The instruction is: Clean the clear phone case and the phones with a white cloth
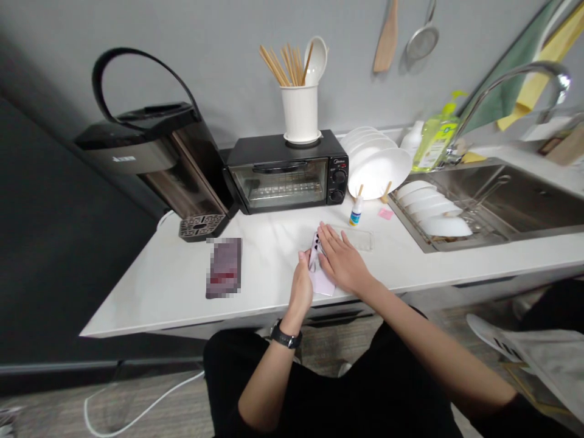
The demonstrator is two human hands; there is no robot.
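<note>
My left hand (301, 285) grips a pale lilac smartphone (312, 260) along its left side, thumb up. Dark round camera lenses show at the phone's upper end. Across the phone's back lies my right hand (341, 260), its fingers stretched out flat and covering much of it. Below the hands a pale lilac flat piece (323, 284) shows; whether it is a cloth or part of the phone I cannot tell. Just right of my right hand a clear phone case (365, 239) rests on the counter. Behind it stands a small spray bottle (355, 214) with a blue and yellow label.
On the white counter (269, 267) a blurred-out dark flat item (224, 267) lies left. A water dispenser (182, 164), toaster oven (287, 176), plates (381, 173) and a pink scrap (385, 213) stand or lie behind. The sink (515, 201), holding bowls (444, 225), is right.
</note>
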